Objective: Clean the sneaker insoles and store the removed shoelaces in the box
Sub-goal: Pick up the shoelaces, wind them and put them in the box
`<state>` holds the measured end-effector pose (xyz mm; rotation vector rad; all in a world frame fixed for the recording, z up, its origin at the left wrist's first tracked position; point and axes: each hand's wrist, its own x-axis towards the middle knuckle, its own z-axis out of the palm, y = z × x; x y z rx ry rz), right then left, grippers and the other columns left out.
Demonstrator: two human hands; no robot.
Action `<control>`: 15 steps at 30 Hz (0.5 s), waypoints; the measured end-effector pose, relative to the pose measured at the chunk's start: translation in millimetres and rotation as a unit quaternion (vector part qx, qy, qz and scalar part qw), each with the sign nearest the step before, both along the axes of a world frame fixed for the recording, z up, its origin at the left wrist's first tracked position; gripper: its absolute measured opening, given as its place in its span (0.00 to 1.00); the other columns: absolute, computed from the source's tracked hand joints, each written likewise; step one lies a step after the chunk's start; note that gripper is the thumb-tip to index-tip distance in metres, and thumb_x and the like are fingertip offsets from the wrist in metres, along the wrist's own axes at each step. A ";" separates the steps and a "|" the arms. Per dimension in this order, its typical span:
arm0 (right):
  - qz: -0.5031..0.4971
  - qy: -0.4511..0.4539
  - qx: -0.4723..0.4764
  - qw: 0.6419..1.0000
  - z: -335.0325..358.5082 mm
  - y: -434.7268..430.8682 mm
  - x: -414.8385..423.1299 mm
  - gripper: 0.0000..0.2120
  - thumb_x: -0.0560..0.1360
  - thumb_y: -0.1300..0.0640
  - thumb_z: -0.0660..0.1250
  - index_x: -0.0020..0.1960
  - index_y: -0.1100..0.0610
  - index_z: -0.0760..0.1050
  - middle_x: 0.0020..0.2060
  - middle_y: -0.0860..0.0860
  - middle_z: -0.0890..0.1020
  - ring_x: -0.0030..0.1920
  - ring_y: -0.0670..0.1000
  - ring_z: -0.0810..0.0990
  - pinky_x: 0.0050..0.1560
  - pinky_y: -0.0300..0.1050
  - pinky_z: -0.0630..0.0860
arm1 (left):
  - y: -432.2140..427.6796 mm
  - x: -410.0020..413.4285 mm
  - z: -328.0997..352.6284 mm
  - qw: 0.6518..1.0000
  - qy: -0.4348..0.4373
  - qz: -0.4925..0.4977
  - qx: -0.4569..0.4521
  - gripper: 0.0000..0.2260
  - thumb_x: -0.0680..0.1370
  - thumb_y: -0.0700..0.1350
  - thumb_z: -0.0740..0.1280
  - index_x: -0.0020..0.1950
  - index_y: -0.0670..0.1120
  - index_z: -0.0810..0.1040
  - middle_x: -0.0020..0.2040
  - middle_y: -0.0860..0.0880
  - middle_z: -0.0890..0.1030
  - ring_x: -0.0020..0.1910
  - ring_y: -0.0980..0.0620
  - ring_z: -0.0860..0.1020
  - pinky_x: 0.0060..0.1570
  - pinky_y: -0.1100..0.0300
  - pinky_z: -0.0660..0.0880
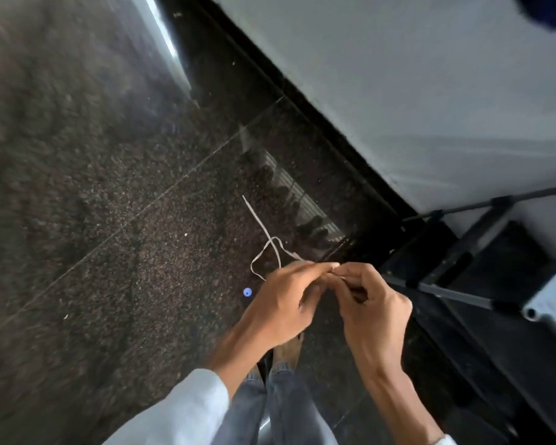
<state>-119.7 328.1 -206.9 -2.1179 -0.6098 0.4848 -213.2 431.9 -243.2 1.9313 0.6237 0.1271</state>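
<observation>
Where my fingertips meet, the white shoelace (pixel 265 230) is pinched by both hands, left hand (pixel 283 300) and right hand (pixel 371 303) pressed close, over the dark floor (pixel 109 220). Its free length loops once, then points away up-left. Open floor lies to my left; the wall (pixel 430 91) and a black rack (pixel 463 268) crowd the right.

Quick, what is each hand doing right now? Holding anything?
Left hand: closed, pinching the white shoelace.
Right hand: closed, pinching the same shoelace where the fingertips meet.
</observation>
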 end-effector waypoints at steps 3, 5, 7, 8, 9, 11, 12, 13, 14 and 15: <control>-0.011 -0.012 0.037 0.999 46.5 -13.0 1.9 0.10 0.71 0.65 0.76 0.44 0.51 0.83 0.36 0.34 0.84 0.37 0.37 0.83 0.39 0.26 0.75 | -9.4 2.7 50.3 0.999 -0.038 -0.001 -0.032 0.15 0.80 0.39 0.68 0.66 0.44 0.80 0.56 0.49 0.86 0.54 0.64 0.81 0.54 0.75 0.73; -0.018 -0.012 0.063 0.998 74.0 -24.2 4.2 0.08 0.72 0.63 0.75 0.46 0.50 0.83 0.35 0.37 0.84 0.37 0.39 0.84 0.39 0.28 0.77 | -15.0 7.0 79.5 0.998 -0.057 -0.005 -0.022 0.11 0.79 0.39 0.70 0.62 0.44 0.83 0.50 0.51 0.87 0.48 0.69 0.80 0.49 0.78 0.71; -0.032 0.008 0.094 0.995 98.1 -37.6 4.4 0.06 0.75 0.60 0.71 0.50 0.53 0.83 0.36 0.41 0.85 0.38 0.42 0.85 0.41 0.32 0.79 | -20.8 11.1 106.7 0.997 -0.070 0.007 -0.022 0.08 0.79 0.40 0.71 0.57 0.44 0.85 0.46 0.53 0.87 0.45 0.69 0.82 0.46 0.77 0.73; -0.052 0.035 0.111 0.992 107.0 -43.5 3.5 0.07 0.76 0.59 0.69 0.54 0.54 0.82 0.38 0.43 0.86 0.40 0.43 0.86 0.42 0.34 0.80 | -23.7 12.6 117.8 0.997 -0.071 0.021 -0.031 0.07 0.80 0.41 0.70 0.56 0.44 0.85 0.46 0.53 0.87 0.45 0.67 0.83 0.46 0.75 0.75; -0.076 0.067 0.126 0.987 117.9 -50.8 1.7 0.10 0.78 0.57 0.67 0.57 0.54 0.80 0.41 0.45 0.86 0.43 0.44 0.86 0.44 0.35 0.80 | -28.7 14.2 131.5 0.996 -0.066 0.031 -0.047 0.07 0.80 0.42 0.70 0.56 0.45 0.86 0.45 0.54 0.88 0.45 0.65 0.84 0.46 0.72 0.77; -0.089 0.113 0.140 0.980 136.9 -65.3 -3.1 0.13 0.79 0.54 0.65 0.63 0.53 0.77 0.49 0.46 0.85 0.50 0.46 0.85 0.49 0.37 0.80 | -41.4 17.0 159.8 0.993 -0.051 0.056 -0.089 0.07 0.81 0.44 0.68 0.54 0.47 0.86 0.42 0.54 0.88 0.44 0.61 0.85 0.47 0.65 0.80; -0.074 0.126 0.143 0.979 145.9 -72.9 -6.4 0.14 0.80 0.52 0.64 0.64 0.52 0.76 0.52 0.46 0.84 0.54 0.46 0.84 0.51 0.38 0.79 | -49.8 18.0 175.8 0.990 -0.049 0.070 -0.116 0.07 0.81 0.44 0.68 0.53 0.46 0.86 0.41 0.54 0.88 0.43 0.60 0.85 0.46 0.64 0.80; -0.048 0.136 0.142 0.979 152.6 -79.1 -9.5 0.15 0.80 0.52 0.64 0.65 0.52 0.75 0.55 0.46 0.84 0.56 0.46 0.83 0.52 0.39 0.79 | -57.2 18.8 189.6 0.984 -0.048 0.084 -0.147 0.07 0.82 0.43 0.67 0.52 0.45 0.86 0.41 0.52 0.88 0.43 0.59 0.86 0.45 0.66 0.79; -0.017 0.140 0.135 0.981 161.1 -87.2 -13.5 0.16 0.80 0.52 0.64 0.66 0.53 0.75 0.57 0.46 0.83 0.58 0.47 0.82 0.54 0.41 0.79 | -66.6 19.2 205.1 0.977 -0.048 0.098 -0.186 0.08 0.82 0.43 0.67 0.52 0.44 0.85 0.41 0.50 0.88 0.43 0.58 0.86 0.45 0.67 0.79; 0.011 0.137 0.126 0.983 168.5 -95.6 -18.0 0.16 0.80 0.53 0.64 0.67 0.54 0.75 0.58 0.47 0.83 0.58 0.48 0.82 0.55 0.43 0.79 | -75.4 18.6 219.9 0.967 -0.047 0.111 -0.226 0.08 0.82 0.42 0.66 0.52 0.43 0.85 0.42 0.48 0.88 0.44 0.55 0.86 0.46 0.66 0.80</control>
